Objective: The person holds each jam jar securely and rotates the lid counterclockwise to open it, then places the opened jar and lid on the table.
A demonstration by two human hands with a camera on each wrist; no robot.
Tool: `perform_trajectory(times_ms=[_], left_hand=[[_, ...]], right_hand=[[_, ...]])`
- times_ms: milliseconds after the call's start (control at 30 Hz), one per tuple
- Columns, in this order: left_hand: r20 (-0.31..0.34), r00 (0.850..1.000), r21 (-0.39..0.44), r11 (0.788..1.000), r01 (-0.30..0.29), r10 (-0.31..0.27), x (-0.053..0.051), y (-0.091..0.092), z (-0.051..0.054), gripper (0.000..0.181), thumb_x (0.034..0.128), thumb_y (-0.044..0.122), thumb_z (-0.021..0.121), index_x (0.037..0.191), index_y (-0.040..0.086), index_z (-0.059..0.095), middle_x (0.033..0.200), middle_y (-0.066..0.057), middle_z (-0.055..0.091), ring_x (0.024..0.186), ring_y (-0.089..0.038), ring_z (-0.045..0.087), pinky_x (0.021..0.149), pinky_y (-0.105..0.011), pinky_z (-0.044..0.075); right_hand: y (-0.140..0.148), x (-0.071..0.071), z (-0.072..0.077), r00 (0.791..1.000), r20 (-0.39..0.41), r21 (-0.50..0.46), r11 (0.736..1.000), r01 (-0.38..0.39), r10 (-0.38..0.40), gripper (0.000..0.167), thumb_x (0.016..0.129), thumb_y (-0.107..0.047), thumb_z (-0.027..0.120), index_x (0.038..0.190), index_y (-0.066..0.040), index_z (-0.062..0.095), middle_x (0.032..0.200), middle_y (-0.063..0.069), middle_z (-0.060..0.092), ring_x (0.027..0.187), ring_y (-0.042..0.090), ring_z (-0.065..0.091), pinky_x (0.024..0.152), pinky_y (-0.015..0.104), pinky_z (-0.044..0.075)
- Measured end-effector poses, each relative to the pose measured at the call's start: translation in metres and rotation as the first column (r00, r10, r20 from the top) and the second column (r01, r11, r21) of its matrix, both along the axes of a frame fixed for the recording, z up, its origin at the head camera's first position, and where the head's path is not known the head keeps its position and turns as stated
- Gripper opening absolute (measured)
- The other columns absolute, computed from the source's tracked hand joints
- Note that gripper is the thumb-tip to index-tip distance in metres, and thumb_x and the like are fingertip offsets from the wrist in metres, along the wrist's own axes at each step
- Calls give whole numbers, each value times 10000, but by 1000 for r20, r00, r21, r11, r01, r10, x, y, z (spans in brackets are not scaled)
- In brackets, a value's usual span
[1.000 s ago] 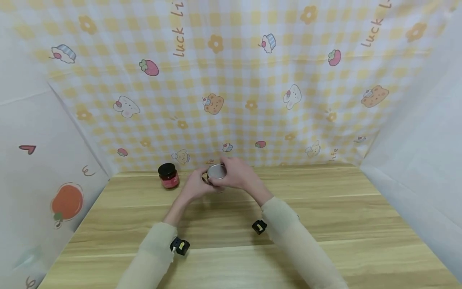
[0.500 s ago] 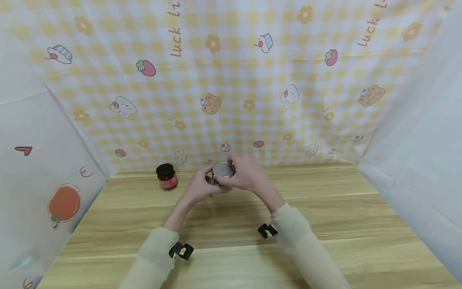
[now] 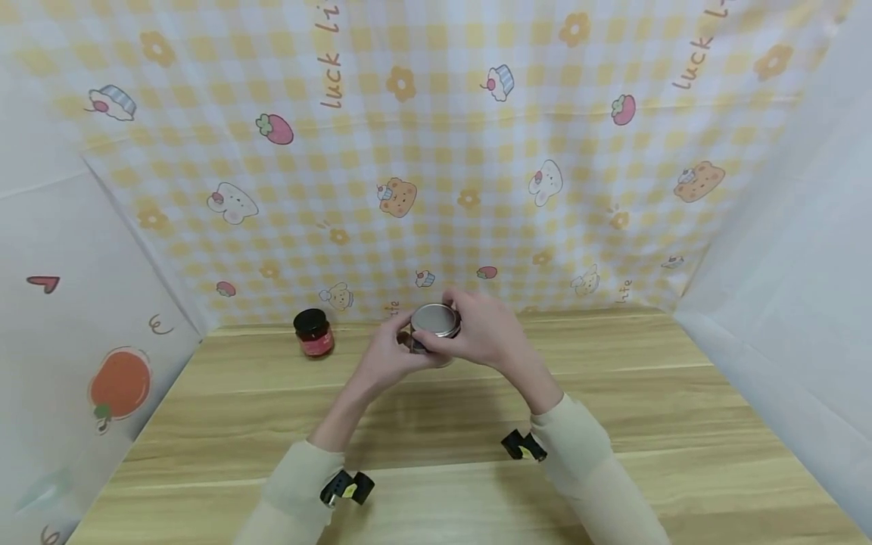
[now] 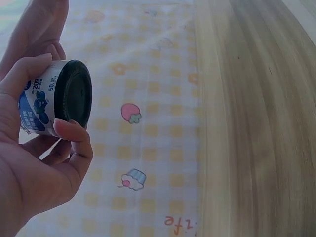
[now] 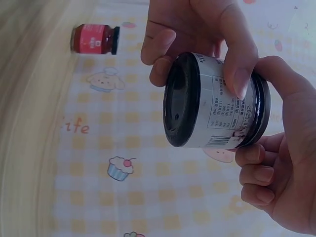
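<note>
Both hands hold a squat jam jar (image 3: 435,321) above the table, its silvery lid turned up. Its label carries blueberry pictures in the left wrist view, and a dark base (image 4: 75,94) shows there. My left hand (image 3: 390,356) grips the jar's body from the left, with thumb and fingers bent round the label and base. From the right, my right hand (image 3: 487,329) curls its fingers about the lid end; in the right wrist view its fingertips sit at the rim of the dark-edged lid (image 5: 259,111). The lid appears seated on the jar.
A second jar (image 3: 314,333) with a black lid and red label stands upright at the back left of the wooden table (image 3: 613,424). Behind the table hangs a yellow checked cloth (image 3: 470,136). White sheets (image 3: 790,250) flank both sides.
Both hands have shifted a little to the right together with the jar, held throughout. The red-labelled jar stays in its spot.
</note>
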State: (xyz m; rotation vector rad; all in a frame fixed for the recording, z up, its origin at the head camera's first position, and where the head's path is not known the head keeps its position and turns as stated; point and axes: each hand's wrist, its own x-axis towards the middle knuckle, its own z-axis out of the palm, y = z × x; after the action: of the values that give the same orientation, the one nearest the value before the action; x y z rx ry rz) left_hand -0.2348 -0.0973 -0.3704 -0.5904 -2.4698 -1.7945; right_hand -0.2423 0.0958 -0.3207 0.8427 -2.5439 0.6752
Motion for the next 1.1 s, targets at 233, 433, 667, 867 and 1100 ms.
perform_trajectory(times_ms=[233,433,667,867,1100], left_hand=[[-38,999,-7,1000,11,-12,10,8,7,518,766,214,894,1234,198,674,1146,9,653,905,-235,552,776,-378,482],[-36,999,-29,1000,7,-8,21,16,14,513,756,223,895,1219,194,675,1104,-1,657,850,-279,584,728,-370,510],[-59,998,-49,999,8,-11,31,28,20,551,743,228,902,1243,194,673,1130,2,638,813,-196,577,709,-347,517],[-72,997,-70,997,15,-20,39,34,21,524,750,248,896,1222,198,674,1076,7,622,786,-192,543,671,-323,491],[-77,996,-70,997,33,-39,44,38,22,507,762,242,886,1220,190,675,1077,11,615,789,-191,535,663,-308,485]], right_hand=[[9,10,0,997,-74,-19,1000,-10,9,482,812,-537,774,981,-113,620,706,-50,563,546,70,493,488,240,427],[19,18,3,996,-86,-51,998,-39,35,455,814,-513,785,963,-110,635,676,-72,534,538,66,448,481,245,402],[33,29,5,993,-109,-74,995,-63,55,464,834,-551,755,966,-125,629,671,-62,513,548,58,415,485,247,374],[42,38,5,989,-121,-86,992,-93,83,502,858,-597,719,1006,-125,631,678,-76,501,559,49,407,487,244,370],[46,42,5,990,-108,-84,992,-98,89,480,854,-559,742,1050,-131,647,682,-85,506,572,60,415,503,253,376]])
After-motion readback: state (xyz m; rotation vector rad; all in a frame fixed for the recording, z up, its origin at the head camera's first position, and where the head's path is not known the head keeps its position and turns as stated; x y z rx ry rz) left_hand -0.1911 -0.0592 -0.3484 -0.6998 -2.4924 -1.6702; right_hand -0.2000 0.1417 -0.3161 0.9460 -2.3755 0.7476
